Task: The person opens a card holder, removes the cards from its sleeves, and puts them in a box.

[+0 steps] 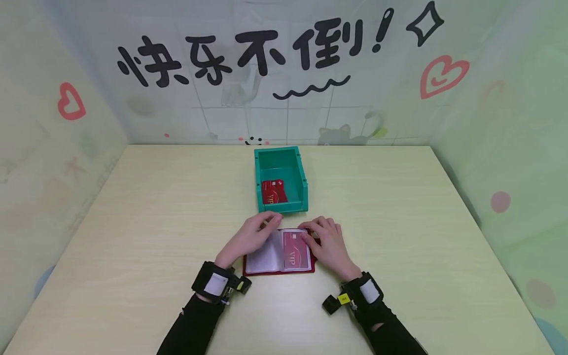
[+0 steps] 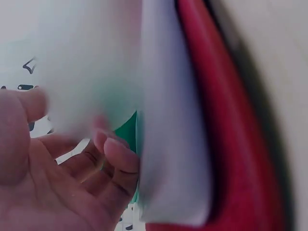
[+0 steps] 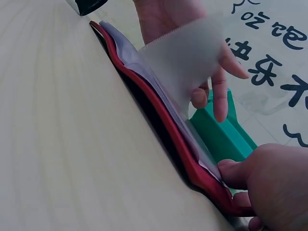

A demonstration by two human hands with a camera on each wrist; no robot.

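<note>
An open red card holder [image 1: 264, 259] with clear sleeve pages lies on the table. Its right page carries a pink-red VIP card [image 1: 293, 254]. My right hand [image 1: 328, 246] pinches the holder's upper right corner, thumb on the sleeves and fingers at the red cover [image 3: 166, 115]. Over the left page is my left hand [image 1: 255, 234], its fingers loosely bent. In the right wrist view a translucent sleeve page [image 3: 185, 57] stands raised in front of that hand. The left wrist view shows the page blurred beside thumb and fingers; a firm grip cannot be made out.
A teal bin [image 1: 284, 165] stands just behind the holder, with red VIP cards [image 1: 272, 192] inside. The pale wooden table [image 1: 177, 197] stretches to both sides. Printed walls [image 1: 275, 118] enclose its back and sides.
</note>
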